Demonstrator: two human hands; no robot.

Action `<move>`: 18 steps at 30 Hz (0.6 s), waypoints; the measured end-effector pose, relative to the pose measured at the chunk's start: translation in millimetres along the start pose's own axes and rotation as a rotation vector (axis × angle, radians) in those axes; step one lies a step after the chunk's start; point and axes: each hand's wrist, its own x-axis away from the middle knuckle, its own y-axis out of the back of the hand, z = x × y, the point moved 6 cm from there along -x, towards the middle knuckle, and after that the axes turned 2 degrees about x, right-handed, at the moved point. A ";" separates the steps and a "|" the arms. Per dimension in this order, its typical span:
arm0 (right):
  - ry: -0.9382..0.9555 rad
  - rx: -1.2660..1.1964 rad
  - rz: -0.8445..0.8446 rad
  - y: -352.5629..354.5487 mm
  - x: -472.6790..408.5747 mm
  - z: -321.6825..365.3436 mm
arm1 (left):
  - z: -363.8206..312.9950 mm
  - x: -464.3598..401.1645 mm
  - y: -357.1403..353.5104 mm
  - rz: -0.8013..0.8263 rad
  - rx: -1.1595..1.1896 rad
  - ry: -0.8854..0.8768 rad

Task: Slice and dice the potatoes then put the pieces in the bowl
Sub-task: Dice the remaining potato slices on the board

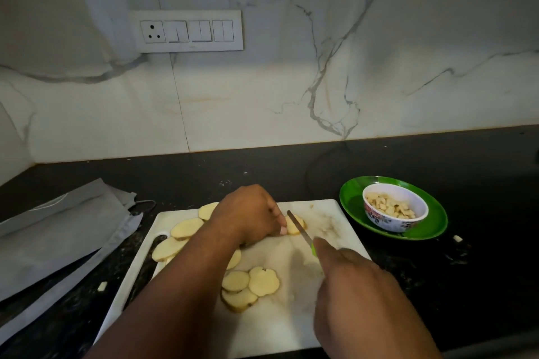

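Fingertips point(283, 227) of your left hand point(248, 214) are curling down and pinning a small stack of potato slices point(296, 226) against the cutting board point(329, 213), knuckles arched, near the board's far edge. Your right hand point(355, 285) is wrapping tightly around the green handle of a knife point(300, 230), forefinger stretching along the top toward the blade; the thin, narrow steel blade is angling up and left, its edge lying on the pinned stack just beside your left fingertips.

The board is a white plastic rectangle with rounded corners and a slot handle at its left end, its surface looking scuffed and faintly stained toward the far right corner. Flat, pale-yellow potato rounds with thin brown skin rims are lying across it: a fan of larger ovals point(186, 227) along the far left edge, partly under your left forearm, and three overlapping rounds point(250, 283) near the middle, one with a lobed, wavy outline.

Off the board's far right corner, a small round bowl point(379, 218) with a floral pattern on its white wall is sitting on a glossy green plate point(431, 224) and holding a heap of small diced potato pieces point(389, 206). Two stray cubes are lying on the dark, speckled stone counter point(481, 183), one point(457, 238) right of the plate, one point(101, 286) left of the board. Grey folded cloth point(58, 230) is lying at the counter's left end, below the veined marble wall point(291, 96) with its white switch panel point(186, 31).
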 end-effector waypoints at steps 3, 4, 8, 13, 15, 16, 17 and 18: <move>0.005 -0.004 -0.021 -12.0 -18.7 8.4 | -0.3 1.8 0.6 0.000 0.000 0.002; 0.004 -0.021 -0.025 -17.7 -21.9 9.0 | -0.3 1.8 0.7 0.004 -0.001 0.003; 0.010 -0.042 0.024 -26.0 -13.9 4.5 | -0.5 -0.1 0.2 0.016 0.010 0.001; -0.027 -0.056 0.100 -15.5 13.4 -2.6 | 1.6 -3.7 -1.5 0.045 0.018 0.013; -0.039 -0.068 0.108 -6.9 19.8 -3.2 | 2.3 -4.0 -1.8 0.050 0.014 0.016; -0.033 -0.074 0.100 -2.5 21.5 -3.2 | 1.8 -3.6 -1.7 0.050 0.013 0.012; -0.022 -0.075 0.083 2.8 21.9 -3.1 | 1.1 -2.7 -1.2 0.047 0.016 0.007; -0.014 -0.075 0.064 7.4 20.7 -3.2 | 0.6 -1.7 -1.1 0.046 0.018 0.001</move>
